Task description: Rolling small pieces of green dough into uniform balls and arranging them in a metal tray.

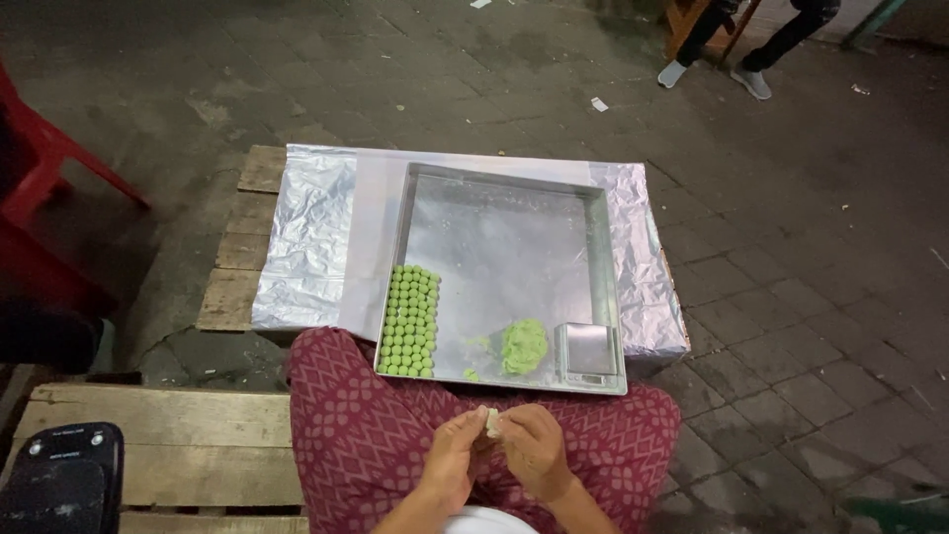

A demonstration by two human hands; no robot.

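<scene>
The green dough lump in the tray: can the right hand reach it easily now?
Probably yes: green dough lump lies near the tray's front edge, just beyond the right hand, with nothing between.

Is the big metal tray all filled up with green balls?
No, the green balls fill only a few rows along the left side of the metal tray.

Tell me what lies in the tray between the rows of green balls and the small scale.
In the head view, a lump of green dough sits on the tray floor between the green balls and the small scale, with small green scraps beside it.
</scene>
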